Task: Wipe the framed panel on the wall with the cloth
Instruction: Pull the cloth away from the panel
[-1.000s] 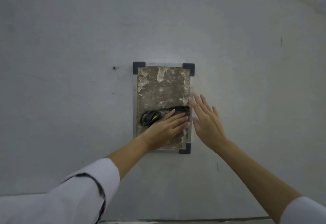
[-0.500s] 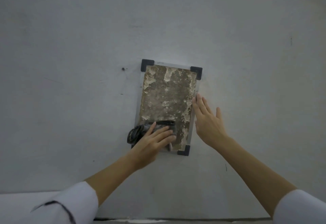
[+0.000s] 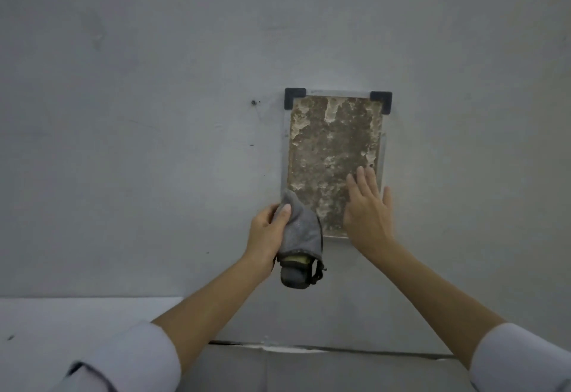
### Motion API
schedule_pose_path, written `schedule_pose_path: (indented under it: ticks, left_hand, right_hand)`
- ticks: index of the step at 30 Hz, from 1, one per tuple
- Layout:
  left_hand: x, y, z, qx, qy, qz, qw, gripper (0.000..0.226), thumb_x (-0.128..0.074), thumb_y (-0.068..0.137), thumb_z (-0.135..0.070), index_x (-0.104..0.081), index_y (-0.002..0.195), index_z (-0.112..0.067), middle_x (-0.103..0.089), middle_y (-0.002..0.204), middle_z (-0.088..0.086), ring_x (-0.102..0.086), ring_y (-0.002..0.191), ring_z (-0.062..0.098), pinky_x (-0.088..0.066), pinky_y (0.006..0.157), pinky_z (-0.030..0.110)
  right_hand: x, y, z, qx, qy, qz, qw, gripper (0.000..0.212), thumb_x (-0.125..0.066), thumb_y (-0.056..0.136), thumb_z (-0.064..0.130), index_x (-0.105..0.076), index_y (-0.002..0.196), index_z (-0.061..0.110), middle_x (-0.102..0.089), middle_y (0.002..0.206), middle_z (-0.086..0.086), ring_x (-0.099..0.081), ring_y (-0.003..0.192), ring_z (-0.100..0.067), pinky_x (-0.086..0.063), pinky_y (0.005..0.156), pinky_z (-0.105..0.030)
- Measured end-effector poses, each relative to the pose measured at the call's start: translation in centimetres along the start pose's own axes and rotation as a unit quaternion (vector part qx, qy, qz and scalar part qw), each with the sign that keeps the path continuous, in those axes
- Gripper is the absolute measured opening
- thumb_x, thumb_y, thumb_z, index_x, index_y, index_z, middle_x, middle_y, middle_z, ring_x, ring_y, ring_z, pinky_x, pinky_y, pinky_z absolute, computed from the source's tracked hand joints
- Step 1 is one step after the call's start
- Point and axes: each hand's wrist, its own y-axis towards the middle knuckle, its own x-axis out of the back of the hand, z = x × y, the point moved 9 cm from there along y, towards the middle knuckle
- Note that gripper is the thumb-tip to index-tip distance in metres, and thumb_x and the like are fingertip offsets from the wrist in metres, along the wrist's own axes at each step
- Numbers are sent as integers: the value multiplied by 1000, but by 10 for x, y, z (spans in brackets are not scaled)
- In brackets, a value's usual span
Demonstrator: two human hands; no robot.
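- Cloth (image 3: 301, 232): soft, light, limp; best held bunched, as left hand (image 3: 265, 234) grips it at lower-left corner of panel (image 3: 330, 144).
- Right hand (image 3: 367, 215): flat, fingers straight, on lower right of the rough, flaky panel.

A grey, faintly scuffed wall (image 3: 154, 51) fills most of the frame; left of centre it carries a small dark hole or screw head (image 3: 254, 102), with a short dark mark (image 3: 251, 145) below it; a pale flat ledge (image 3: 77, 314) spans the lower left, one dark fleck (image 3: 10, 337) near its left edge; along the bottom centre runs a dark gap (image 3: 225, 343), a chipped white streak (image 3: 287, 349) beside it.
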Motion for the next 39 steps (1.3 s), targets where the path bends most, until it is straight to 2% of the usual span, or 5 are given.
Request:
schedule_pose_path:
  ticks: [6,12,25,33,39]
  left_hand:
    - [31,-11,36,179,-159,-27,971,42,-54,97,-35,-65,113,3,-69,108,24,-68,97,38,-58,70,39]
    - [86,-29,78,271,-84,-81,955,38,-50,100,-33,-65,104,3,-68,99,23,-66,81,33,-54,65,38]
    - [229,-65,114,365,76,-11,928,43,-76,80,-20,-62,118,-5,-66,117,15,-63,102,32,-55,69,39]
    - [322,-50,68,252,125,-92,955,45,-71,87,-19,-47,126,-21,-61,117,10,-64,99,24,-57,64,33]
    - [360,-50,61,229,186,-104,950,32,-61,79,5,-68,104,-13,-66,98,11,-62,93,25,-51,72,31]
  right_hand:
    - [-7,-36,45,-119,357,-36,926,26,-48,98,22,-59,116,6,-63,110,-9,-58,102,-26,-41,79,-30]
    - [-113,-120,124,-428,617,412,516,35,-65,89,35,-62,110,7,-66,105,-16,-64,94,-33,-53,75,-48]
    - [-176,-151,198,-430,549,469,542,22,-58,94,11,-59,111,-3,-66,89,-16,-62,73,-29,-51,50,-33]
    - [-202,-150,285,-442,620,457,460,24,-53,98,18,-59,113,0,-65,84,-16,-61,71,-29,-56,63,-40]
    - [-225,-154,327,-472,657,416,414,32,-43,102,16,-50,128,-1,-58,125,-24,-60,104,-38,-49,76,-46]
